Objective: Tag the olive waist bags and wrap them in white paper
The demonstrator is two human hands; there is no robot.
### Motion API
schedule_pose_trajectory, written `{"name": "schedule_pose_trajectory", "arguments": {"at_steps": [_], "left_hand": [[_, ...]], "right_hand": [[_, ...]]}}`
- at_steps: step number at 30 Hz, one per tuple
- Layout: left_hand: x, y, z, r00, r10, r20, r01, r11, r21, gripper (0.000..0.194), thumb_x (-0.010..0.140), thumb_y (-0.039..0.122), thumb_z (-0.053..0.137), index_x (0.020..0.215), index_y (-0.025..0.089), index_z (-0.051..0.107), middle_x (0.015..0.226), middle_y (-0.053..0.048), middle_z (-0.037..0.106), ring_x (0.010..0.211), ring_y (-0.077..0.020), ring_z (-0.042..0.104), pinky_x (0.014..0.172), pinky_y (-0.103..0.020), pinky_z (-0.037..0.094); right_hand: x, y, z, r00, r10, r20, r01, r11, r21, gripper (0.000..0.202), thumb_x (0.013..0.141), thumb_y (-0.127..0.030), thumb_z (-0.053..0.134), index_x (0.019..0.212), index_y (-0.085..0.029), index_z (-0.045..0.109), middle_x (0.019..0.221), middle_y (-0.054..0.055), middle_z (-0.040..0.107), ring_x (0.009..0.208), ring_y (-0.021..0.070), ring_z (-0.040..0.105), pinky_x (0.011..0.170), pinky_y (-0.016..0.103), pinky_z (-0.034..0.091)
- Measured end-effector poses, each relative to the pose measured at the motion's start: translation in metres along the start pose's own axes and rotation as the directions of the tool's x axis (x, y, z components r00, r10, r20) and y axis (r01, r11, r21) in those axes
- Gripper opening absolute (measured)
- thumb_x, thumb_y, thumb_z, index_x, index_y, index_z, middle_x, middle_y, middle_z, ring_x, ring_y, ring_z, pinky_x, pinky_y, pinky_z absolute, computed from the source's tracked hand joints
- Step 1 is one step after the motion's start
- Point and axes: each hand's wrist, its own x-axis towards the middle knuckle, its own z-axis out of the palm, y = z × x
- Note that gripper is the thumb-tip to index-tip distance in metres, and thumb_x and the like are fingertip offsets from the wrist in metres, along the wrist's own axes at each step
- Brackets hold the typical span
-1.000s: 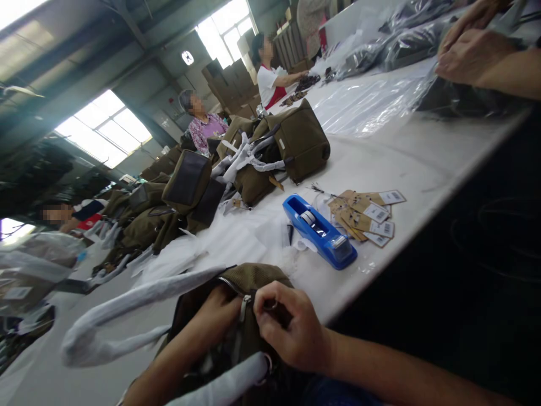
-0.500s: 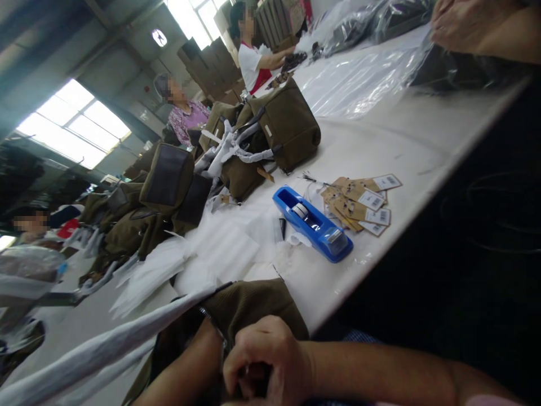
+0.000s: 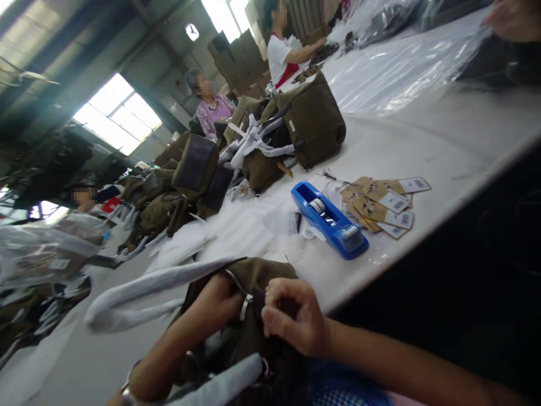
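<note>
An olive-green handbag [image 3: 268, 269] lies at the table's near edge, its zipped top gaping. My left hand [image 3: 220, 297] reaches down into that opening, so its fingers are hidden by the fabric. Curled around the dark zipper end at the bag's rim is my right hand [image 3: 298, 318], thumb and fingers closed on it. A metal zipper pull [image 3: 245, 307] hangs between my two hands. One bag handle [image 3: 139, 293], wrapped in white padding, loops out to the left; another wrapped handle [image 3: 228, 383] lies at the bottom.
Beyond the bag are a blue tape dispenser [image 3: 332, 223], brown tags [image 3: 380, 203] and white foam sheets [image 3: 236, 231]. More olive bags [image 3: 315, 121] are piled farther back. Co-workers [image 3: 213, 107] stand across the table; another person's hand [image 3: 513, 20] is at upper right, near plastic film.
The view has shifted, so the table things sit farther right. Both hands and the bag show higher in the picture. My left forearm still goes into the bag; my right hand stays at its rim.
</note>
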Motion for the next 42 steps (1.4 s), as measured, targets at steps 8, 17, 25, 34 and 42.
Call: {"name": "schedule_pose_trajectory", "arguments": {"at_steps": [8,17,25,34,42], "left_hand": [[-0.037,-0.039,0.029,0.984,0.155,0.091,-0.161,0.985,0.057,0.055,0.097,0.036,0.055,0.151,0.034,0.048,0.160,-0.001,0.044,0.151,-0.0336,0.034,0.126,-0.049,0.023],[-0.056,0.022,0.009,0.951,0.154,-0.267,-0.090,0.967,0.238,0.039,0.099,0.048,0.054,0.089,0.020,0.078,0.086,-0.005,0.077,0.079,-0.0208,0.069,0.073,-0.031,0.048],[-0.051,0.026,0.010,0.949,0.224,-0.224,-0.190,0.968,0.162,0.031,0.094,0.039,0.057,0.080,0.018,0.075,0.074,-0.002,0.072,0.068,-0.0157,0.060,0.063,-0.027,0.038],[-0.072,-0.019,-0.030,0.968,0.098,-0.230,-0.074,0.991,0.110,0.032,0.084,0.045,0.062,0.077,0.018,0.078,0.073,-0.003,0.072,0.066,-0.0178,0.058,0.061,-0.028,0.036],[-0.147,-0.098,-0.074,0.839,-0.244,-0.487,0.213,0.970,-0.120,0.045,0.079,0.058,0.063,0.059,0.017,0.064,0.053,0.003,0.049,0.054,-0.0122,0.038,0.054,-0.025,0.027]], "right_hand": [[0.004,-0.013,-0.010,0.986,0.121,-0.111,-0.130,0.989,-0.069,0.027,0.098,-0.040,0.062,0.084,-0.019,0.056,0.057,-0.006,0.053,0.048,0.0092,0.055,0.050,0.020,0.045],[0.005,-0.032,-0.003,0.968,0.231,-0.104,-0.249,0.805,-0.538,0.035,0.098,-0.051,0.056,0.119,-0.024,0.053,0.066,-0.007,0.055,0.045,0.0102,0.053,0.041,0.019,0.042],[0.014,-0.035,0.012,0.998,0.046,-0.048,-0.067,0.709,-0.702,0.026,0.097,-0.042,0.058,0.112,-0.020,0.060,0.066,-0.005,0.054,0.053,0.0097,0.050,0.048,0.020,0.038],[0.030,-0.050,0.005,0.973,0.220,-0.075,-0.218,0.757,-0.615,0.043,0.090,-0.054,0.063,0.119,-0.022,0.060,0.061,-0.006,0.051,0.040,0.0084,0.041,0.035,0.019,0.033],[0.037,-0.061,-0.047,0.920,0.267,-0.288,-0.390,0.705,-0.593,0.056,0.074,-0.055,0.078,0.117,-0.023,0.066,0.048,-0.006,0.046,0.035,0.0094,0.038,0.031,0.018,0.030]]}}
